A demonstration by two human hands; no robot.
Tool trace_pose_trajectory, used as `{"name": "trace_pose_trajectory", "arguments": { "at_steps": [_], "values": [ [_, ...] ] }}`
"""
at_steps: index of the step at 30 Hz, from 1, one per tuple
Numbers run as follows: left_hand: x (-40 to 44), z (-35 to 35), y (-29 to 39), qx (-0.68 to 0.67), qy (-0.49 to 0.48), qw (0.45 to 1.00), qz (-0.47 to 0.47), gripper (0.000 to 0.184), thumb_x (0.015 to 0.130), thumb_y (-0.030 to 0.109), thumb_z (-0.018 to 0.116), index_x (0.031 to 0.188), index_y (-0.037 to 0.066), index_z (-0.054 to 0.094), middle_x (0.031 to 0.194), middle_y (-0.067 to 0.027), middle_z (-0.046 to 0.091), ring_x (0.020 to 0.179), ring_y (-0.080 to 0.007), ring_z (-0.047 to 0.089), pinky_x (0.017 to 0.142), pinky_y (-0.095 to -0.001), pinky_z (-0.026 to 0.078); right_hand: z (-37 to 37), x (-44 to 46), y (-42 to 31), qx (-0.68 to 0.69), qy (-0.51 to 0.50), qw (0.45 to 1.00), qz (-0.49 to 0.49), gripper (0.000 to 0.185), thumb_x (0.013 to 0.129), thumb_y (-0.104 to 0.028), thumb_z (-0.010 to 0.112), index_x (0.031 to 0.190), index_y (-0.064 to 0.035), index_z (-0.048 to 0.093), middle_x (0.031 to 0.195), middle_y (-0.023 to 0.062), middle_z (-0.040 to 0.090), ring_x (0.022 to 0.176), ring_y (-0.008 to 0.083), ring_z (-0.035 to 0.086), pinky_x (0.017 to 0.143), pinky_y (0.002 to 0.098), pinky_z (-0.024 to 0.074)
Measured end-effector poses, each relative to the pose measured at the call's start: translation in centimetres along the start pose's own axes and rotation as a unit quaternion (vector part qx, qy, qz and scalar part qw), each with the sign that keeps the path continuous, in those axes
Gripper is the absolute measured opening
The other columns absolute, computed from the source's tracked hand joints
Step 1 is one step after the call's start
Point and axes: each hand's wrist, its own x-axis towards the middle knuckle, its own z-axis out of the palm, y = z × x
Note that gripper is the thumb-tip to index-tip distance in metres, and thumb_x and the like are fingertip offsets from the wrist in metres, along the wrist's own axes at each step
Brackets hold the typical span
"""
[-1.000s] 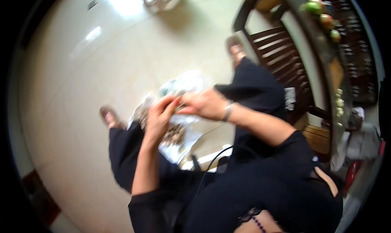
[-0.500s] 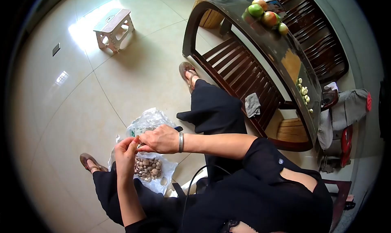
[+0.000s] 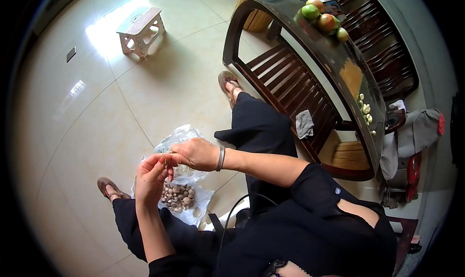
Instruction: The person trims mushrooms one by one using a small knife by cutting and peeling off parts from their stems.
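My left hand [image 3: 151,173] is raised over the floor, its fingers closed in a pinch against my right hand. My right hand [image 3: 194,154], with a silver bracelet [image 3: 221,158] on the wrist, is also closed, fingertips meeting the left ones. Something small and pale shows between the fingertips; its kind is too small to make out. Below the hands, small brown rounded pieces [image 3: 178,197], perhaps mushrooms, lie heaped on a white plastic bag [image 3: 202,199]. Another crumpled clear plastic bag [image 3: 181,134] is just beyond, partly hidden by my right hand.
A dark wooden table [image 3: 310,49] with a slatted lower shelf stands to my right. On it are several green and red round fruits [image 3: 311,12] and white pieces like garlic cloves [image 3: 366,110]. A grey cloth [image 3: 304,124] lies on the shelf. A folding stool [image 3: 140,30] stands ahead.
My hands stay together at the fingertips. My right hand has shifted slightly up and my left fingers have spread a little. The whole view has moved slightly.
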Motion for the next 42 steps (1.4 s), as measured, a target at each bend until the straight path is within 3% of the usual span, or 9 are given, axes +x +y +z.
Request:
{"name": "trace_pose_trajectory", "arguments": {
  "at_steps": [8, 13, 22, 32, 42],
  "values": [
    [-0.2, 0.9, 0.6, -0.001, -0.029, 0.999, 0.017, 0.024, 0.085, 0.012, 0.049, 0.102, -0.004, 0.051, 0.081, -0.0143, 0.059, 0.062, -0.0145, 0.055, 0.055, -0.0245, 0.047, -0.6, 0.5, 0.0, 0.044, 0.039, 0.998, 0.000, 0.036, 0.088, -0.036, 0.038, 0.075, -0.0048, 0.052, 0.061, 0.0188, 0.055, 0.061, 0.0367, 0.055, 0.053, 0.0428, 0.0434],
    [-0.2, 1.3, 0.4, 0.096, 0.001, 0.994, 0.059, 0.026, 0.084, 0.011, 0.050, 0.104, -0.006, 0.051, 0.085, -0.0166, 0.060, 0.061, -0.0156, 0.057, 0.056, -0.0260, 0.049, -0.6, 0.6, 0.2, 0.029, 0.048, 0.998, 0.001, 0.038, 0.089, -0.036, 0.037, 0.074, -0.0038, 0.052, 0.062, 0.0164, 0.056, 0.060, 0.0350, 0.055, 0.052, 0.0391, 0.0437],
    [-0.2, 1.7, 0.1, 0.100, 0.043, 0.992, 0.068, 0.025, 0.085, 0.013, 0.050, 0.100, -0.007, 0.052, 0.085, -0.0165, 0.060, 0.060, -0.0175, 0.060, 0.054, -0.0267, 0.052, -0.8, 0.5, -0.4, -0.014, 0.074, 0.997, 0.009, 0.037, 0.087, -0.037, 0.040, 0.072, -0.0041, 0.049, 0.059, 0.0183, 0.055, 0.058, 0.0361, 0.055, 0.050, 0.0425, 0.0436],
    [-0.1, 1.4, 0.0, 0.057, 0.028, 0.996, 0.061, 0.024, 0.084, 0.012, 0.051, 0.099, -0.006, 0.052, 0.082, -0.0156, 0.060, 0.061, -0.0188, 0.060, 0.055, -0.0275, 0.052, -1.0, 0.3, -0.6, -0.087, 0.067, 0.993, -0.032, 0.033, 0.086, -0.035, 0.044, 0.073, -0.0050, 0.046, 0.055, 0.0151, 0.053, 0.053, 0.0333, 0.055, 0.045, 0.0385, 0.0429],
    [-0.5, 1.8, 0.5, 0.112, 0.029, 0.990, 0.081, 0.030, 0.083, 0.009, 0.051, 0.109, -0.006, 0.047, 0.082, -0.0172, 0.061, 0.064, -0.0196, 0.060, 0.058, -0.0296, 0.052, -0.3, 0.3, 0.0, -0.066, 0.088, 0.992, -0.055, 0.030, 0.087, -0.032, 0.043, 0.074, -0.0051, 0.047, 0.055, 0.0139, 0.051, 0.053, 0.0332, 0.054, 0.045, 0.0390, 0.0426]
  ]
}}
